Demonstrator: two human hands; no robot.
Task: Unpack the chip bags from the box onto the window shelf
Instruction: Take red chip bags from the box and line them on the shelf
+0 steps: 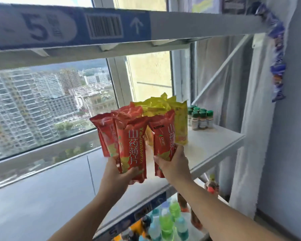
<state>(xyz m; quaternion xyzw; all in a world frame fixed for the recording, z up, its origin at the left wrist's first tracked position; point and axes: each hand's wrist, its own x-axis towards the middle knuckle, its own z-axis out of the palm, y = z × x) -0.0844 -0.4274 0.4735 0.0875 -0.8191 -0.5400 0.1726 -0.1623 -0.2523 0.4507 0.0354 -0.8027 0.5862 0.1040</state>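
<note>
My left hand grips the lower end of a red chip bag with white lettering, with more red bags bunched behind it. A second red chip bag is held upright by my right hand, its lower end in my fingers. Both bags hover over the front of the white window shelf. Several yellow chip bags stand on the shelf just behind. The box is out of view.
Green-capped spice jars stand at the shelf's back right. An upper shelf beam with a barcode label runs overhead. Bottles fill the shelf below. A strip of blue snack packets hangs on the right post.
</note>
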